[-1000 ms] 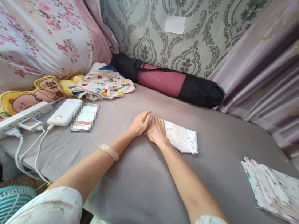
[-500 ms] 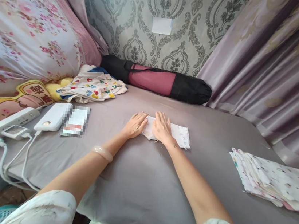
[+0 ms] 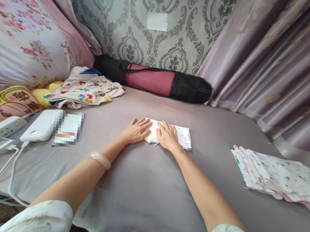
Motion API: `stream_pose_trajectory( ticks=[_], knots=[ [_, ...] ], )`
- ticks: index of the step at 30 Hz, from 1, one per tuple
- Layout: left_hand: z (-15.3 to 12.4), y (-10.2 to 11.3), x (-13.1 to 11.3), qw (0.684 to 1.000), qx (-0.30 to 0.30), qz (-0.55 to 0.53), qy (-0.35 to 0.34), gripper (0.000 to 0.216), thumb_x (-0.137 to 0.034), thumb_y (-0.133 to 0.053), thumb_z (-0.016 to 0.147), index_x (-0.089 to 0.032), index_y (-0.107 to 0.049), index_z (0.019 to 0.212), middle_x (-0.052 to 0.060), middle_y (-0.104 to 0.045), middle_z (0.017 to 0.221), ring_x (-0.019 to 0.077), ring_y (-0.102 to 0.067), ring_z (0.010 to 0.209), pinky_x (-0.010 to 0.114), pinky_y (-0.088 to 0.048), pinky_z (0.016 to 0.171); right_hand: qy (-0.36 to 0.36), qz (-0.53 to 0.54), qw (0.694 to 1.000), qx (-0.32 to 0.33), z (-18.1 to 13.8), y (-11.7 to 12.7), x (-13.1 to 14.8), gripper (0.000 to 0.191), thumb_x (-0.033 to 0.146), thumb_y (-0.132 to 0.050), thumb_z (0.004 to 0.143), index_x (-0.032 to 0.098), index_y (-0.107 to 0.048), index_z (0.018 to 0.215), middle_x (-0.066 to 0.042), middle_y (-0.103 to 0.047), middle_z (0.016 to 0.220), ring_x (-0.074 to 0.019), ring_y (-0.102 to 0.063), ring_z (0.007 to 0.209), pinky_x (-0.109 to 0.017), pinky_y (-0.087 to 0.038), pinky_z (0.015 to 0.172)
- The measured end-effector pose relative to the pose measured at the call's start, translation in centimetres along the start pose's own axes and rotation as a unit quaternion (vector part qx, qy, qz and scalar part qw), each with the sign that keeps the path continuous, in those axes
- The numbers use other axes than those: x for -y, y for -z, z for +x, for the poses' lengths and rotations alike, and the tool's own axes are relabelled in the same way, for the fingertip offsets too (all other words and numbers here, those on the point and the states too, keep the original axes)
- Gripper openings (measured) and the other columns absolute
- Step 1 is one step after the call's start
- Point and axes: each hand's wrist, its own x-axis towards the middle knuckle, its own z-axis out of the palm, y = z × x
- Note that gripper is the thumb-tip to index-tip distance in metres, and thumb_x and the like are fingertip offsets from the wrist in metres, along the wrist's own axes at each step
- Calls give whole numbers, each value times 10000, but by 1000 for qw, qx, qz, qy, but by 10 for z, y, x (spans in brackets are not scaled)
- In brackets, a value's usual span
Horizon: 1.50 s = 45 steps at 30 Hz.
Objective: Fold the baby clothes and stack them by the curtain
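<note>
A small folded white cloth (image 3: pixel 184 137) with a faint print lies flat on the grey bed sheet (image 3: pixel 145 191). My left hand (image 3: pixel 138 130) rests palm down at the cloth's left end, its fingers stretched out. On the middle of the cloth lies my right hand (image 3: pixel 167 135), also flat with its fingers spread. Neither hand grips anything. Part of the cloth is hidden under both hands. A pale bangle (image 3: pixel 100 159) circles my left wrist.
At the right lies a stack of printed cloths (image 3: pixel 281 178). A white power bank (image 3: pixel 42 125), a blurred phone-like item (image 3: pixel 69 129) and a power strip (image 3: pixel 1 128) with cables are at the left. Behind are a crumpled printed garment (image 3: pixel 87 88) and a pink-and-black rolled mat bag (image 3: pixel 151 79).
The camera view has turned slightly to the right. My right hand's fingers have come down and spread flatter on the cloth; my left hand stays at its left end.
</note>
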Motion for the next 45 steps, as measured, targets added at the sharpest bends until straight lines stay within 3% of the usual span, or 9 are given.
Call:
stream_pose_trajectory(
  ticks=[4,8,15,19,23,35,39,42,45],
  knots=[
    [0,1,-1,1000,3,4,4,533,-484,-245,974,-272,-358,1449,42,-304,1538,242,-222,1432,532,-113,1150,-25,6,1000,-6,-5,7,-16,590,385,-169,985,91,-278,1484,-126,-242,1555,-243,-175,1434,-451,-112,1154],
    [0,2,-2,1000,2,3,2,536,-487,-250,971,-270,-364,1448,41,-307,1537,252,-220,1432,537,-114,1148,-70,-22,997,-8,-15,7,-31,644,421,-164,982,11,-299,1461,-170,-242,1545,-258,-168,1435,-434,-86,1160],
    [0,1,-1,1000,7,18,10,535,-486,-249,969,-275,-367,1447,31,-294,1541,254,-199,1438,536,-119,1147,-84,-5,996,-6,-17,0,-33,656,443,-164,980,21,-305,1461,-163,-263,1539,-256,-186,1430,-425,-91,1160],
    [0,2,-3,1000,9,24,13,538,-481,-248,969,-273,-361,1452,31,-298,1539,261,-203,1436,538,-131,1145,-78,20,996,30,-18,11,-38,673,457,-121,979,33,-274,1478,-143,-215,1557,-240,-146,1442,-418,-93,1163],
    [0,4,-5,1000,8,22,12,530,-472,-258,970,-270,-379,1444,44,-313,1532,264,-213,1433,536,-132,1146,-86,-17,996,-1,-26,23,-55,654,439,-106,977,62,-247,1491,-128,-164,1571,-233,-96,1451,-476,-36,1163],
    [2,1,5,1000,25,12,8,559,-515,-223,965,-282,-347,1458,32,-287,1545,274,-185,1440,570,-96,1141,-96,-32,994,37,-34,12,-72,627,436,-156,978,91,-275,1488,-110,-229,1558,-247,-128,1445,-507,-88,1155],
    [6,12,-9,999,32,19,3,595,-556,-246,950,-246,-377,1441,71,-297,1540,297,-154,1445,589,-60,1134,-63,-41,997,10,-37,21,-65,610,435,-176,983,104,-299,1481,-136,-231,1555,-269,-144,1441,-540,-47,1146],
    [12,13,-25,998,3,32,-49,670,-608,-242,936,-210,-309,1472,91,-269,1550,266,-131,1452,536,-11,1154,23,-56,998,-26,-40,24,-57,611,468,-214,980,141,-282,1492,-124,-183,1572,-261,-112,1448,-514,-29,1153],
    [19,7,-33,994,20,33,-101,749,-660,-232,915,-192,-237,1499,103,-245,1556,261,-122,1454,502,6,1158,94,-48,994,1,-41,23,-54,619,497,-250,970,187,-250,1506,-83,-149,1584,-253,-80,1453,-486,-52,1161]
  ],
)
